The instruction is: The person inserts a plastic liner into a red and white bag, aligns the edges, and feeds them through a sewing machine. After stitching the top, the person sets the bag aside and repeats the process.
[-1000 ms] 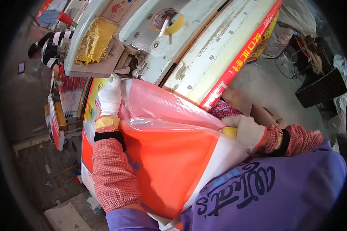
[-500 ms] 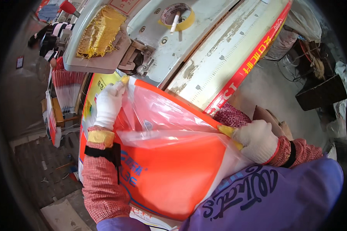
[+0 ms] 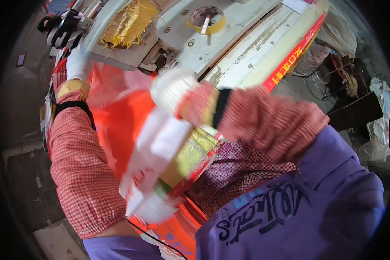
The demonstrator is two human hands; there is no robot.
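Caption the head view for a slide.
Gloved left hand grips the orange plastic bag while the blurred gloved right hand carries a white packet.

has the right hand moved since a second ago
Yes. The right hand has swung left across the orange bag, up toward the white machine table; blurred.

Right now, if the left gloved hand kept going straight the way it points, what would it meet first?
The left hand points up and away along the orange bag. Probably it would first meet the edge of the white machine bed holding the gold foil stack, though depth is unclear.
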